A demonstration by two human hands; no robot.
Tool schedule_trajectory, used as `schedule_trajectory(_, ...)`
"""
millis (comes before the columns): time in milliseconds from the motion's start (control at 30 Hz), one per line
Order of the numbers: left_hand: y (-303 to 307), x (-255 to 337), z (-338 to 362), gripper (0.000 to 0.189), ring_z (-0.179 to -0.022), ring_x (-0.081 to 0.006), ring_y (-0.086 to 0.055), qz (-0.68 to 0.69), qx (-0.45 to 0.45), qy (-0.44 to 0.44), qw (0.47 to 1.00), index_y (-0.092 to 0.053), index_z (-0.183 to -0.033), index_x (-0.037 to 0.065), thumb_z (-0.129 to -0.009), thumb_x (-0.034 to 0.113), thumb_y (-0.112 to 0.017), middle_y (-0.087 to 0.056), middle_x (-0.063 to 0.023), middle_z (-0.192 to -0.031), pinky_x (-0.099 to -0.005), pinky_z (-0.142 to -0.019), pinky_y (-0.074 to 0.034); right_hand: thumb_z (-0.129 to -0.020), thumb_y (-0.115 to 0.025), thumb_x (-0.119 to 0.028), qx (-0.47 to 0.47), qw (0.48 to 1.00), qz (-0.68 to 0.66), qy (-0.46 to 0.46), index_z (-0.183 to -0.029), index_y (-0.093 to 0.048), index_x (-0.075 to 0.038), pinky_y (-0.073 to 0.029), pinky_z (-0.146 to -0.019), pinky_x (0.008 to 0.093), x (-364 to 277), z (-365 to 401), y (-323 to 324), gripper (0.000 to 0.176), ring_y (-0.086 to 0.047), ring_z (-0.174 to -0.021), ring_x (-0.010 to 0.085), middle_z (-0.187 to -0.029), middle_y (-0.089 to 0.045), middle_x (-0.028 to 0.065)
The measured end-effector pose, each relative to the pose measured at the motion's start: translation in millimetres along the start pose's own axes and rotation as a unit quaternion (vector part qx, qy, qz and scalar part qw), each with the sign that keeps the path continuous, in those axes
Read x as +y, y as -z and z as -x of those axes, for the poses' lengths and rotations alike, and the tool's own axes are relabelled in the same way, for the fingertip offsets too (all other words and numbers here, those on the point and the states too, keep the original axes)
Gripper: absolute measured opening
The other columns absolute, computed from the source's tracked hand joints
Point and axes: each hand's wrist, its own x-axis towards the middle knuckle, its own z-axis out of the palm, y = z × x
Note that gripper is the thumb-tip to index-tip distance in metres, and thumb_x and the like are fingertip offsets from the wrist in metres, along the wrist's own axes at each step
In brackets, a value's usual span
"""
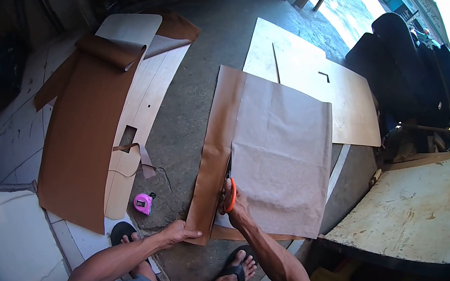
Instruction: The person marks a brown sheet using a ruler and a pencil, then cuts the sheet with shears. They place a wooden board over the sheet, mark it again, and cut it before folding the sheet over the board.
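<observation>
My right hand (233, 203) is closed round orange-handled scissors (232, 195), whose dark blades point away from me along a cut in the leather-like sheet. Left of the cut lies a long brown strip (217, 133) of the sheet, brown face up. On the other side spreads its pale greyish backing (281, 155), creased across the middle. Near the strip's bottom end, my left hand (182, 233) pinches its edge, thumb on top; the fingers underneath are partly hidden. How far the blades are apart cannot be made out.
A pink tape measure (143, 203) lies on the concrete floor to the left. Beyond it, brown material (83, 137) covers a pale board (146, 100). Plywood panels (325, 91) lie ahead, a worn board (409, 209) stands at right, and black seats (404, 68) are behind it.
</observation>
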Motion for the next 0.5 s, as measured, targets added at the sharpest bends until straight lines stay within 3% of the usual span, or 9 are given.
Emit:
schedule_trajectory(133, -0.1, 0.8, 2.3, 0.04, -0.085, -0.0155, -0.068, 0.034, -0.001, 0.011, 0.999, -0.069, -0.107, -0.007, -0.083, 0.023, -0.08, -0.072, -0.0094, -0.098, -0.0303, -0.076, -0.053, -0.098, -0.047, -0.06, 0.011, 0.997, -0.051, -0.048, -0.098, -0.055, -0.004, -0.042, -0.047, 0.0289, -14.5, -6.0, -5.7, 0.056, -0.051, -0.05, 0.0134, -0.067, -0.05, 0.0025)
schedule_trajectory(200, 2.4, 4.0, 3.2, 0.043, -0.096, -0.0176, -0.068, 0.022, -0.019, 0.043, 0.999, -0.065, -0.115, -0.007, -0.085, 0.02, -0.077, -0.071, -0.0118, -0.107, -0.0308, -0.085, -0.053, -0.097, -0.049, -0.06, -0.019, 0.995, -0.089, -0.027, -0.098, -0.056, -0.004, -0.041, -0.047, 0.0289, -16.7, -14.2, -2.3, 0.057, -0.053, -0.051, 0.0136, -0.067, -0.051, 0.0028)
schedule_trajectory(233, 2.7, 2.3, 2.0, 0.043, -0.096, -0.0176, -0.068, 0.022, -0.019, 0.043, 0.999, -0.065, -0.115, -0.007, -0.085, 0.02, -0.077, -0.071, -0.0118, -0.107, -0.0308, -0.085, -0.053, -0.097, -0.049, -0.06, -0.009, 1.0, -0.022, 0.0, -0.098, -0.056, -0.004, -0.042, -0.047, 0.0289, -26.4, -8.4, -2.2, 0.056, -0.053, -0.051, 0.0136, -0.066, -0.052, 0.0026)
schedule_trajectory(333, 3.8, 3.1, 0.5, 0.043, -0.096, -0.0174, -0.068, 0.011, -0.004, 0.049, 0.999, -0.064, -0.116, -0.008, -0.085, 0.02, -0.077, -0.071, -0.0118, -0.107, -0.031, -0.086, -0.053, -0.098, -0.047, -0.061, -0.009, 1.0, 0.012, -0.003, -0.101, -0.058, -0.003, -0.042, -0.048, 0.029, -22.8, -14.4, 1.5, 0.059, -0.053, -0.051, 0.0138, -0.067, -0.053, 0.0027)
schedule_trajectory(500, 2.5, 5.7, 5.1, 0.046, -0.097, -0.0172, -0.067, -0.003, -0.004, 0.028, 1.0, -0.063, -0.119, -0.006, -0.085, 0.022, -0.078, -0.07, -0.0109, -0.108, -0.0309, -0.087, -0.052, -0.096, -0.045, -0.065, -0.013, 1.0, -0.018, -0.008, -0.101, -0.058, -0.003, -0.042, -0.049, 0.0286, -30.4, -28.7, 1.3, 0.063, -0.053, -0.052, 0.0138, -0.068, -0.053, 0.0026)
